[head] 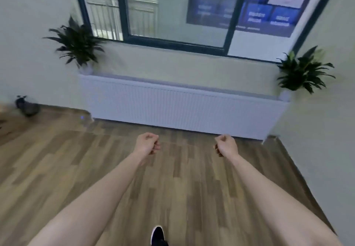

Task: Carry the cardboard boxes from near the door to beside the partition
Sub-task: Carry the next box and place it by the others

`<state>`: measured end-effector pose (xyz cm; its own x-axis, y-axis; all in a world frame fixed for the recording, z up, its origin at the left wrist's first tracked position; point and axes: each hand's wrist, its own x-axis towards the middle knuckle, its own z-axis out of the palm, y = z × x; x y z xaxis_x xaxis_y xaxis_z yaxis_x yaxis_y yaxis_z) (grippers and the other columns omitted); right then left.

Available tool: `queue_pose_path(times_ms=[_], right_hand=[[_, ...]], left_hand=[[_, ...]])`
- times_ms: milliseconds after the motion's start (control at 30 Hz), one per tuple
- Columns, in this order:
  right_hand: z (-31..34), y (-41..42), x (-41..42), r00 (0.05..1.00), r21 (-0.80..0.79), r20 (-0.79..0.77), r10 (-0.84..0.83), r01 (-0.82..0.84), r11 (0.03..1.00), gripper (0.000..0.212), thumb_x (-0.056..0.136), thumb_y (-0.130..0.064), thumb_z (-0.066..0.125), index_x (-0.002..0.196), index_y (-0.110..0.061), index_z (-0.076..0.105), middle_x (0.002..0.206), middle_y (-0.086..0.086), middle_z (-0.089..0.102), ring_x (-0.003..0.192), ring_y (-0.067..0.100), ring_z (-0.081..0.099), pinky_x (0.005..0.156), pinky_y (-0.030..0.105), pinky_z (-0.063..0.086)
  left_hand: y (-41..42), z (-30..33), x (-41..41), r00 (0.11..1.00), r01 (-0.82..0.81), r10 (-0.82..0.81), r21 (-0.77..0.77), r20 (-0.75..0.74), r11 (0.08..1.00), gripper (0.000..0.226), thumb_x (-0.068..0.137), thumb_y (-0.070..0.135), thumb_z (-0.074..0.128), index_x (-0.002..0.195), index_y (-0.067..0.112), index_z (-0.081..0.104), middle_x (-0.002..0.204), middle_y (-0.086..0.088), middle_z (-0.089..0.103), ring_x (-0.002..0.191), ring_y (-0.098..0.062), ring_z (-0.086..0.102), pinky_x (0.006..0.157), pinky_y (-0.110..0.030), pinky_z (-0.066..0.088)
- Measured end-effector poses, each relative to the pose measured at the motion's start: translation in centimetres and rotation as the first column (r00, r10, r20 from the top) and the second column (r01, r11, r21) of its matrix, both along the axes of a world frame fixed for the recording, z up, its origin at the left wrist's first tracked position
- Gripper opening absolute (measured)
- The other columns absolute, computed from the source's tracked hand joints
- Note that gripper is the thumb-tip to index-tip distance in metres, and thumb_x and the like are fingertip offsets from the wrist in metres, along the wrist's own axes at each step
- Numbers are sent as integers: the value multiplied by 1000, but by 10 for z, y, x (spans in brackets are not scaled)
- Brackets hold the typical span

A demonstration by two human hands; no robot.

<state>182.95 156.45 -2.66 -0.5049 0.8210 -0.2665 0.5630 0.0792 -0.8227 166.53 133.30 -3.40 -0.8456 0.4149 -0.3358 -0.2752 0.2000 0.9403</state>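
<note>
No cardboard box shows in the head view. Both my bare arms reach forward over the wooden floor. My left hand (148, 143) is curled into a loose fist with nothing in it. My right hand (226, 144) is curled the same way, also holding nothing. The two hands hang about a shoulder's width apart, a little short of a long white radiator cover. The picture is blurred by motion.
The white radiator cover (182, 105) runs along the wall under a dark-framed window (172, 11). A potted plant (78, 44) stands at its left end, another plant (303, 72) at its right. A dark object (26, 106) lies on the floor far left. My black shoe (158, 235) shows below.
</note>
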Motion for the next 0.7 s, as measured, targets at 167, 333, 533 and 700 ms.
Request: queue_pose_path(times_ms=[167,333,533,700], right_hand=[[8,-83,-183,969,18,-23,246,-246,969,24,100,-23,54,81,-8,57,63,8,62,51,20,51,52,29,42],[10,-191,-377,884,-13,-91,459,-462,887,31,98,-22,55,72,-6,55,59,10,59,53,23,53,63,33,46],[27,-329,-539,776,-99,-190,602,-625,774,12,100,-22,55,105,-10,56,80,11,68,55,18,53,54,30,43],[28,-448,-650,681,-107,-190,707,-730,675,16,102,-28,53,95,-14,57,76,6,70,55,18,53,54,28,45]], left_hand=[[-122,-10,-123,968,-250,250,-6,5,968,19,101,15,57,82,14,57,71,-7,60,48,-12,58,45,-22,45],[-250,2,-253,858,-513,513,-38,-13,857,23,100,19,59,78,14,55,67,-5,61,43,-9,57,50,-24,45],[-373,37,-361,721,-693,690,-28,-60,721,15,102,15,55,88,10,57,73,-9,62,59,-18,57,58,-29,47],[-473,29,-430,612,-791,791,-27,-24,611,12,101,14,56,90,9,58,78,-12,63,61,-20,58,60,-33,52]])
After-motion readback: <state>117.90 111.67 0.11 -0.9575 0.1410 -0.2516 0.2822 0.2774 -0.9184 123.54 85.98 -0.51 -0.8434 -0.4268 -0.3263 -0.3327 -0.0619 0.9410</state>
